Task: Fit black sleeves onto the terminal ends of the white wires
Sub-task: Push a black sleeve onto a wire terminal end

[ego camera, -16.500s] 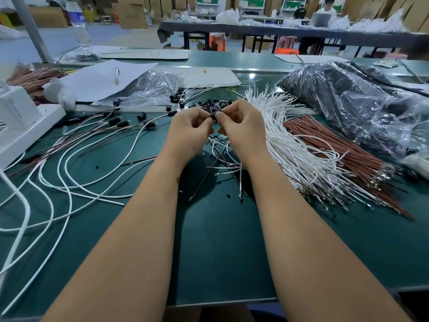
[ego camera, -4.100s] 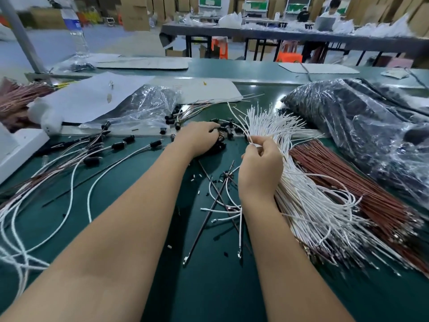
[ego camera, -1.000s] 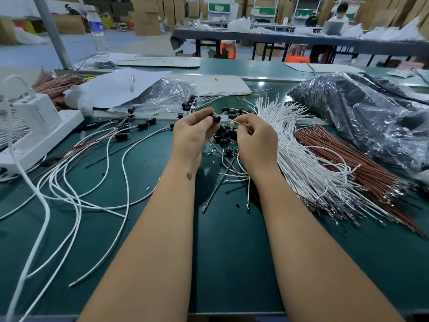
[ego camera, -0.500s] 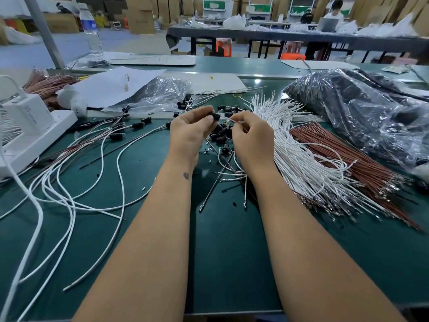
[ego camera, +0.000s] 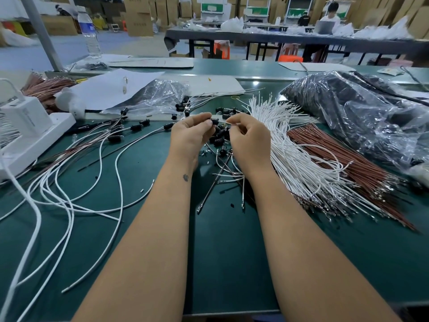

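The left hand (ego camera: 189, 133) pinches a small black sleeve (ego camera: 214, 122) between thumb and fingertip, just above the loose pile of black sleeves (ego camera: 219, 137) on the green bench (ego camera: 222, 263). The right hand (ego camera: 249, 135) pinches a white wire (ego camera: 223, 122) close to its end, and that end meets the sleeve's mouth — whether the terminal is already inside cannot be told.

The sleeve looks light, small and likely smooth, so it could squirt out of a loose pinch; holding it by its sides leaves the bore free. The wire is thin and limp — gripped far back it would probably buckle, so a hold right behind the terminal suits the push. The bundle of white wires (ego camera: 299, 163) lies just right of the hands, beside the brown wires (ego camera: 343, 156).
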